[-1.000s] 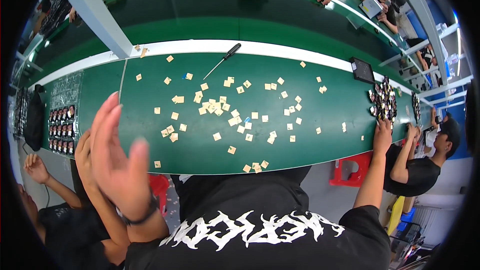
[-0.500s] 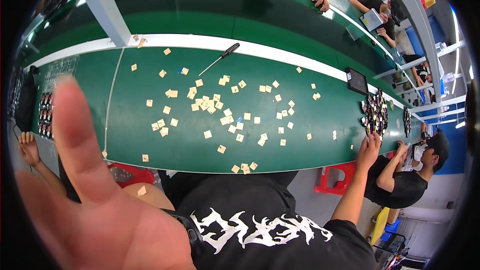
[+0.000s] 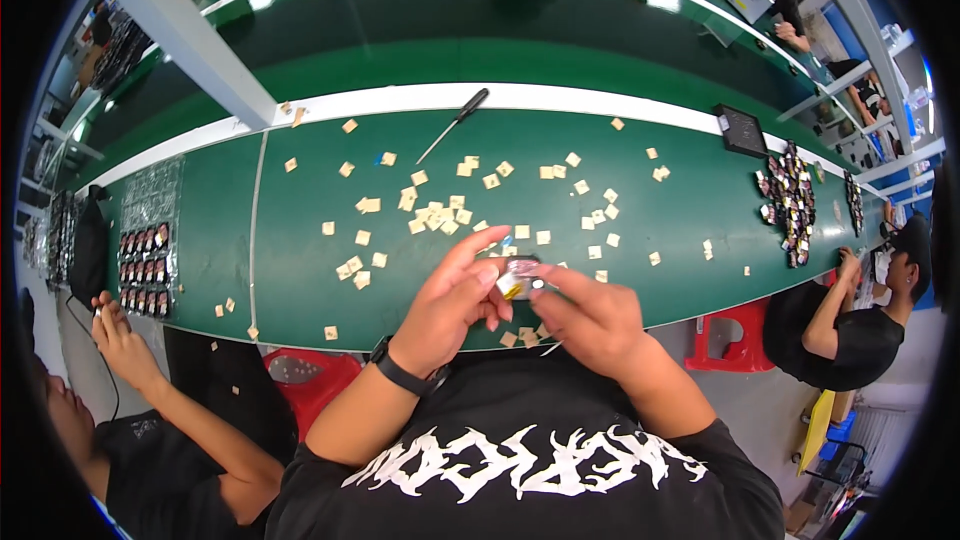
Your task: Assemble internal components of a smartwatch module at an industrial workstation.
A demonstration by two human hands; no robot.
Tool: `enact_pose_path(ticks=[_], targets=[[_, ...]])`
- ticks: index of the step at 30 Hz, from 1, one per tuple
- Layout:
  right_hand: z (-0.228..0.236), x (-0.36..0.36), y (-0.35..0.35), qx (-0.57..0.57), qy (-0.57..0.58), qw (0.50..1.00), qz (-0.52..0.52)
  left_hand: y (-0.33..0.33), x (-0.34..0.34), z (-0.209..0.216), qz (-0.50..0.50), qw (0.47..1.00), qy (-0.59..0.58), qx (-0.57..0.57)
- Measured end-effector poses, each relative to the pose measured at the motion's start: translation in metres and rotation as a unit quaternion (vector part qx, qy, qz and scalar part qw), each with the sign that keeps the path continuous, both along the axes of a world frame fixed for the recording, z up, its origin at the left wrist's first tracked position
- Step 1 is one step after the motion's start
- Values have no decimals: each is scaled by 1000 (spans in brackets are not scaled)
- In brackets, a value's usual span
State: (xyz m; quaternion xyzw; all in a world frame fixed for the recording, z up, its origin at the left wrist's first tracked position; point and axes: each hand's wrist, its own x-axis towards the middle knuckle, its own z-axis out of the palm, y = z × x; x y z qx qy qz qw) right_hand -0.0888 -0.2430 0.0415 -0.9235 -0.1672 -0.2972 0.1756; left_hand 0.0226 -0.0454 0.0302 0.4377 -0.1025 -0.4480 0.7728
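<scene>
One small dark gadget (image 3: pixel 521 267) pinched between left hand (image 3: pixel 450 298) and right hand (image 3: pixel 602 325), over the near side of the green table (image 3: pixel 690 190), loads of beige squares (image 3: pixel 436 216) scattered past it, then a screwdriver (image 3: pixel 469 106) up by the white rail (image 3: pixel 570 99)

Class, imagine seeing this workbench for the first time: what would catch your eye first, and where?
Pale squares scattered across the middle of the green table would probably stand out first. Above its near side, the left hand and right hand hold a small dark part between them. On the right, a heap of dark parts lies near a black tray.
</scene>
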Motion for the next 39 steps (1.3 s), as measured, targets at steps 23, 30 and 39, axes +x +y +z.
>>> enact_pose_path(ticks=[23, 30, 39], targets=[[37, 8, 50, 328, 290, 890, -126, 7, -3, -5, 170, 985, -10, -10], [35, 10, 56, 314, 358, 868, -140, 3, -6, -10, 199, 979, -31, 43], [17, 16, 54, 269, 323, 894, -154, 2, -12, -30, 181, 976, -112, 49]])
